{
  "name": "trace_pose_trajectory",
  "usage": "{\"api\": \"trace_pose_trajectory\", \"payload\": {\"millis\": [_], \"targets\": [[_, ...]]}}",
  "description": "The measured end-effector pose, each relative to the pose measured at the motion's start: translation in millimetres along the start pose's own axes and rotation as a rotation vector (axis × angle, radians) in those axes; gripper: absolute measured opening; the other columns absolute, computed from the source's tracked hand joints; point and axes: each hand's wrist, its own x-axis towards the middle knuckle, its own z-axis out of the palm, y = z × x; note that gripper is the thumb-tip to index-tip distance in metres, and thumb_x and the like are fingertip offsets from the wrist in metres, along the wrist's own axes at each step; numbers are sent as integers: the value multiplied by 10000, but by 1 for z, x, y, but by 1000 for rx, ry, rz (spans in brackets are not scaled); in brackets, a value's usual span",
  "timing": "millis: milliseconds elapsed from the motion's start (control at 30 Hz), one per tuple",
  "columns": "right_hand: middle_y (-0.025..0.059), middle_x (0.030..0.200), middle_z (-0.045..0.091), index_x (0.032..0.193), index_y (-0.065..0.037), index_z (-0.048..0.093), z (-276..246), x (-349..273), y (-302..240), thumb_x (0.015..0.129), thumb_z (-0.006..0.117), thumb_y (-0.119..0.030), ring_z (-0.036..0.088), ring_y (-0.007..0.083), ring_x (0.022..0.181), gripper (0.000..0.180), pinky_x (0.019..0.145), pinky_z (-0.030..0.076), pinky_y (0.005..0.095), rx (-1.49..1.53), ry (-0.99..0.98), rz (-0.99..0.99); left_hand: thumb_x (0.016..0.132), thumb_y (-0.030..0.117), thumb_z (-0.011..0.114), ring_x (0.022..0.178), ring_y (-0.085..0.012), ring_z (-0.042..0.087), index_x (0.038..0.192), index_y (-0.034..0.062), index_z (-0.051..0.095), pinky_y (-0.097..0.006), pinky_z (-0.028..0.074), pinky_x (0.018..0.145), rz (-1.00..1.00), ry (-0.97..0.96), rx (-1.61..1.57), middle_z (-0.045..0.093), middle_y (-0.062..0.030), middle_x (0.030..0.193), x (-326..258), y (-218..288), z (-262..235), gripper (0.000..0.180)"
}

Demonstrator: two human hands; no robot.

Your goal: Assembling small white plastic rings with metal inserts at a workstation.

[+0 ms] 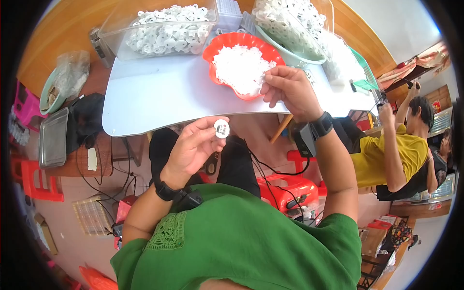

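Between the thumb and fingers of my left hand (193, 147) is a small white round disc (222, 129) with dark and metallic bits at its middle, held in front of the table's near edge. My right hand (294, 92) is over the right rim of a red scalloped dish (211, 54), its thumb and forefinger pressed together. Whatever those fingertips hold, if anything, is too small to name. Heaped in the dish are small white pieces (241, 67), overexposed and hard to tell apart.
On the white table (150, 96) stand a clear bin (116, 41) of white discs and, at right, a green basin (309, 60) under another full clear bin. Cables (270, 169) hang below near a red stool (275, 188). A person in yellow (394, 154) works at the right.
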Motion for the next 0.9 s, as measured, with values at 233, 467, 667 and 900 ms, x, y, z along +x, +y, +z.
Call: {"api": "trace_pose_trajectory", "payload": {"millis": [233, 467, 667, 900], "targets": [[135, 749, 650, 911, 51, 606, -19, 50, 26, 897, 570, -89, 646, 180, 610, 145, 505, 537, 272, -71, 198, 18, 917, 152, 528, 789, -154, 571, 1204, -68, 505, -260, 479, 677, 1, -4, -54, 585, -99, 954, 5, -13, 0, 362], [139, 830, 662, 976, 56, 625, -22, 15, 24, 902, 553, -68, 664, 165, 684, 162, 617, 563, 251, -57, 111, -281, 920, 171, 525, 808, -177, 564, 1259, -89, 442, -277, 478, 685, 118, 86, 20, 565, -149, 992, -18, 13, -24, 435], [147, 803, 656, 969, 77, 611, -1, -34, 23, 850, 599, -14, 650, 172, 668, 151, 595, 550, 263, 51, 160, -324, 909, 128, 525, 803, -174, 578, 1233, -64, 497, -268, 480, 678, 155, 65, 29, 596, -131, 977, -22, 16, -23, 378], [116, 874, 643, 1087, 72, 578, 32, -97, 55, 848, 574, 67, 649, 156, 729, 239, 628, 560, 253, 190, 52, -138, 901, 119, 542, 816, -174, 594, 1241, -62, 496, -265, 488, 688, 126, 25, 57, 602, -129, 994, -31, 6, -18, 388]]}}
